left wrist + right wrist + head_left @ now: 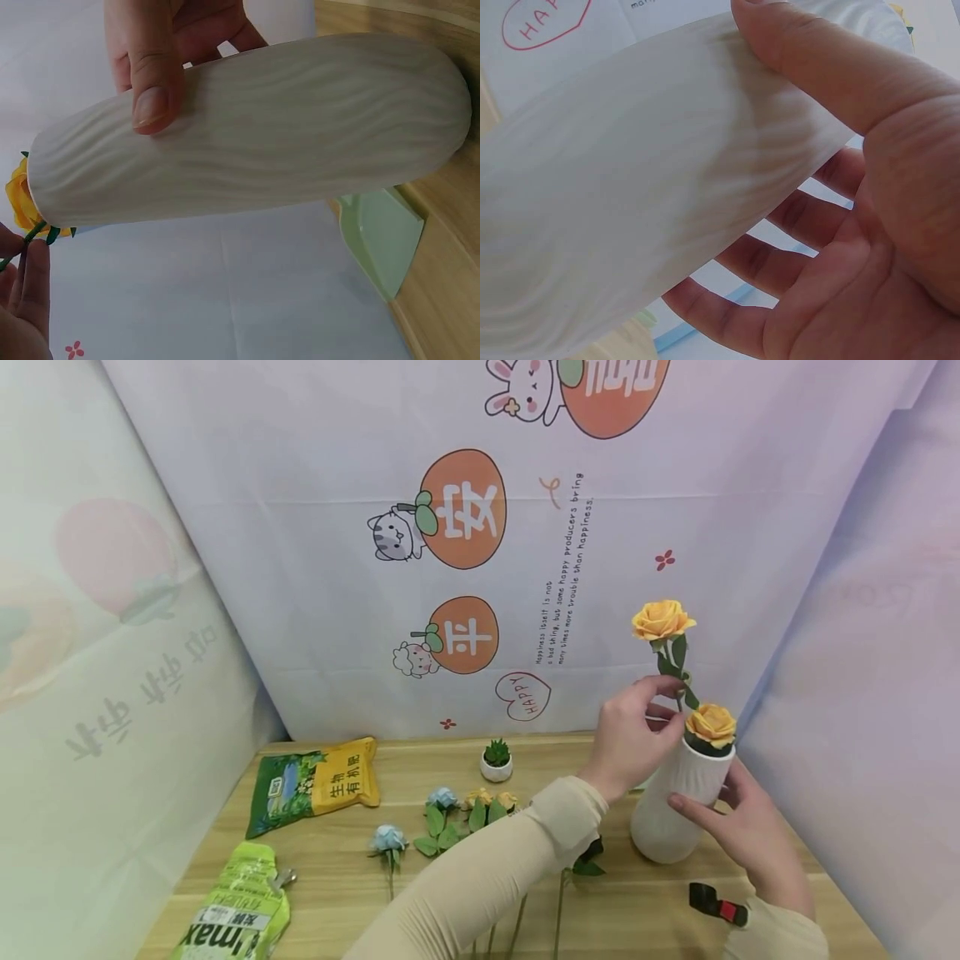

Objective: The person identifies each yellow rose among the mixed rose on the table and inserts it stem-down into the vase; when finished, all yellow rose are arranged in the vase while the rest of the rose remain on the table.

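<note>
Two hands: the left hand (633,735) pinches the stem of the tall orange rose (662,620); the right hand (738,827) wraps round the vase (671,814).
Vase: white, rippled ribs, upright on the wooden table (660,902), one rose (711,724) at its mouth.
Writing: "HAPPY" on the backdrop (525,696); "max" on the green pouch (232,917).

White vase (675,810), ribbed all over with a wavy pattern. Two orange-yellow roses (662,620) above it, dark green leaves on the stems. On the pale wood-grain table (637,910), light blue flowers (388,838) and small yellow ones (487,798). A green and yellow bag (313,785), a lime green pouch (232,914) with black lettering, a black and red clip (718,906). Cream sleeves (480,877). Behind, a pale lilac cloth (300,527) printed with orange rounds, white characters and cartoon animals.
</note>
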Demonstrator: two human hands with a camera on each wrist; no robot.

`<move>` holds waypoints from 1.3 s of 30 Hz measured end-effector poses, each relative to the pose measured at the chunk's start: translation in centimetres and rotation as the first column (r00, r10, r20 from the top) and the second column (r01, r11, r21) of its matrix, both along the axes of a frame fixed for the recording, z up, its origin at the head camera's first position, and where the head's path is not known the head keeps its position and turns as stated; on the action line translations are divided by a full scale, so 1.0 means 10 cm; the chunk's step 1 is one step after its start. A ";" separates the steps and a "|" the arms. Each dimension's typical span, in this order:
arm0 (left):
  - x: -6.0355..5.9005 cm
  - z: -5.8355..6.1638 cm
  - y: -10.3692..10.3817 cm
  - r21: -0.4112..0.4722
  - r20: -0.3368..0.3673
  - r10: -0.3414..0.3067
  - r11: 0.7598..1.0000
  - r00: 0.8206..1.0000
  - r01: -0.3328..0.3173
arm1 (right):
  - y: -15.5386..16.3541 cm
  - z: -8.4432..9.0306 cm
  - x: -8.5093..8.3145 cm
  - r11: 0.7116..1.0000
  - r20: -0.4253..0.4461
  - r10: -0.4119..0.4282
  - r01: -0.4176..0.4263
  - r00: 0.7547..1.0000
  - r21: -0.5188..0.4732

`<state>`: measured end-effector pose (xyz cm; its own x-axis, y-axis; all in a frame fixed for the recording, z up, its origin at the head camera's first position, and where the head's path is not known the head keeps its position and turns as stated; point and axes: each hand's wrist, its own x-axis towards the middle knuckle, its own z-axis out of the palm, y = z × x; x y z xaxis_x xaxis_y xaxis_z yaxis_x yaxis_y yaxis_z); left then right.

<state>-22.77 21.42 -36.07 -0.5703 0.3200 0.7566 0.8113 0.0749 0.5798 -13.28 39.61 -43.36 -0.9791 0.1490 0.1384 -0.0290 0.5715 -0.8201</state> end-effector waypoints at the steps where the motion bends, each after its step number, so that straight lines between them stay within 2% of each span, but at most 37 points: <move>1: 0.00 -0.02 0.00 -0.010 0.001 0.001 1.000 1.000 -0.001 | 0.00 0.00 0.00 1.000 -0.002 0.000 0.000 1.000 0.003; 5: 0.00 -0.10 0.01 -0.071 -0.001 0.001 0.997 1.000 -0.001 | 0.01 -0.02 -0.01 1.000 -0.007 0.002 -0.002 1.000 0.007; 10: -0.01 -0.18 -0.01 -0.160 -0.041 -0.001 0.987 0.999 -0.006 | 0.03 -0.03 -0.01 1.000 -0.019 0.007 -0.006 1.000 0.006; 14: -0.02 -0.23 -0.02 -0.186 -0.061 -0.001 0.983 0.998 -0.010 | 0.03 -0.02 -0.01 1.000 -0.020 0.006 -0.005 1.000 0.006; 17: -0.02 -0.26 -0.03 -0.178 -0.079 0.001 0.984 0.997 -0.015 | 0.03 -0.02 -0.01 1.000 -0.005 0.010 -0.010 1.000 -0.003; 21: -0.01 -0.30 -0.05 -0.135 -0.086 -0.020 0.991 0.996 0.008 | 0.04 -0.02 -0.01 1.000 0.008 0.015 -0.015 1.000 -0.009; 24: 0.00 -0.33 -0.06 -0.089 -0.067 -0.034 0.996 0.997 0.028 | 0.04 -0.02 -0.01 1.000 0.015 0.016 -0.016 1.000 -0.003; 29: 0.00 -0.37 -0.09 -0.042 -0.025 -0.012 0.999 1.000 0.011 | 0.03 -0.01 -0.01 1.000 0.023 0.009 -0.009 1.000 0.011; 39: -0.01 -0.43 -0.16 -0.075 0.010 0.044 0.996 0.999 -0.043 | 0.00 0.00 0.00 1.000 0.009 0.005 -0.005 1.000 0.008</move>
